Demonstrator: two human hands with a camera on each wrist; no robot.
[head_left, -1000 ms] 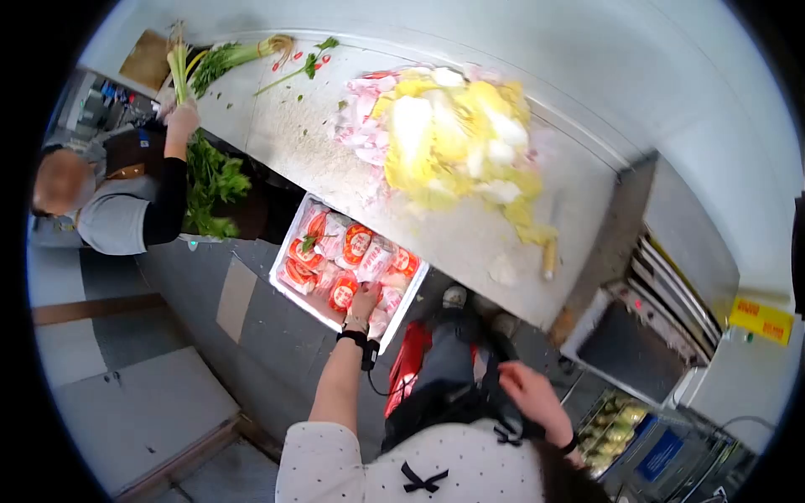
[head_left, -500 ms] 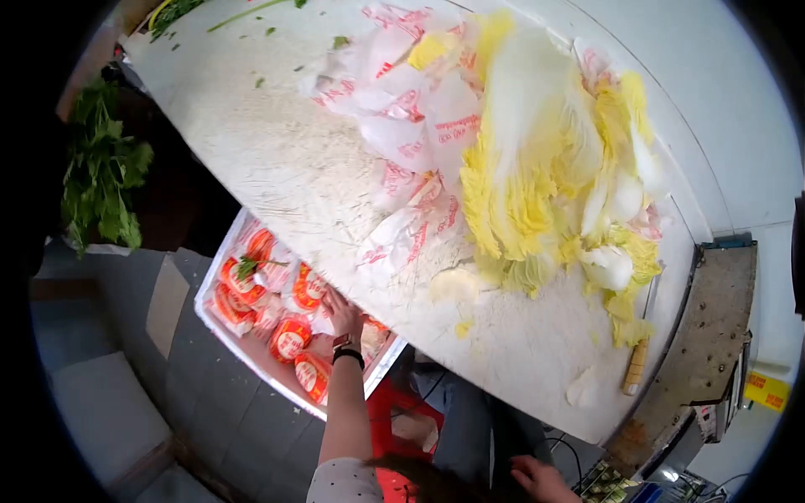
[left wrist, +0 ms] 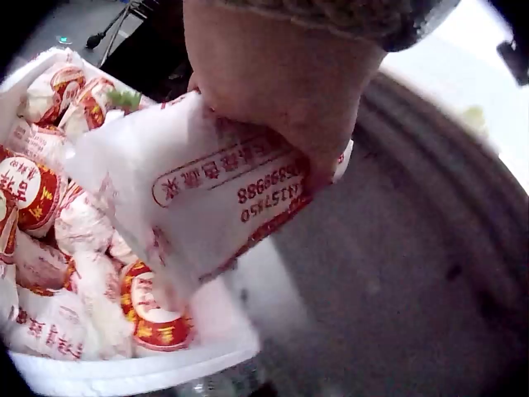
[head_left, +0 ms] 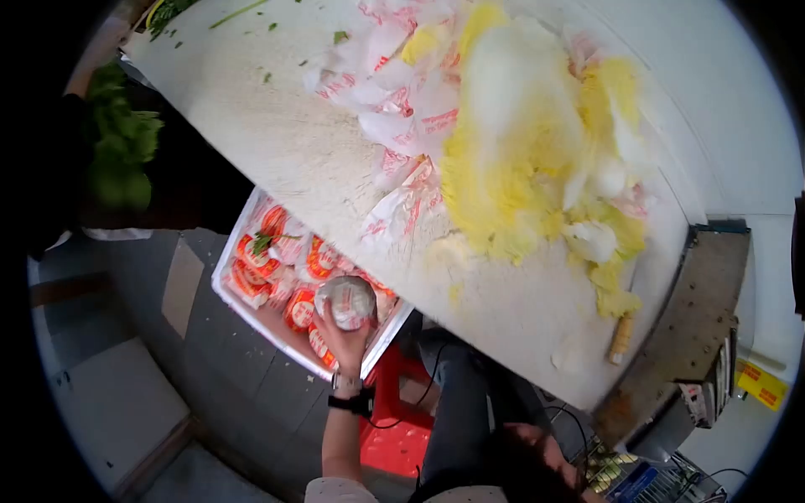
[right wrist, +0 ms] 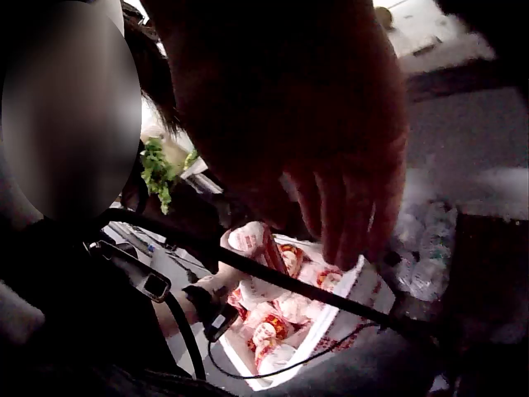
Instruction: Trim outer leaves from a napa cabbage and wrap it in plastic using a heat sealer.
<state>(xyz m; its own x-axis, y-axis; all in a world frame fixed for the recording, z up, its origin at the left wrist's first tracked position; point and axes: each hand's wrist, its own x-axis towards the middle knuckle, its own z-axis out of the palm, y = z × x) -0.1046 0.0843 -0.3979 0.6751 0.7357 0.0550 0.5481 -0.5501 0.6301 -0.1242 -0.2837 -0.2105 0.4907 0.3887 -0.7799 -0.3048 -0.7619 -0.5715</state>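
Observation:
My left hand [head_left: 342, 342] grips a paper-wrapped cabbage [head_left: 348, 298], raised over a white foam box [left wrist: 124, 376]. In the left wrist view its white paper [left wrist: 190, 182] has red print, and the thumb side of the hand presses on it; the paper hides the contents. More wrapped bundles [left wrist: 153, 310], several with orange-red labels, fill the box. My right hand [head_left: 545, 448] hangs beside my lap, holding nothing. The right wrist view shows its fingers [right wrist: 335, 215] loosely extended.
Yellow-white cabbage leaves [head_left: 520, 126] and printed paper sheets [head_left: 402, 109] cover part of the table [head_left: 277, 151]. A wooden-handled knife [head_left: 620, 339] lies near its right edge. A red stool [head_left: 394, 440] stands below. Leafy greens [head_left: 122, 151] hang at left, by another person.
My left hand was reaching among the bundles in the box; it now holds a wrapped cabbage lifted above the others. The view has moved closer over the table.

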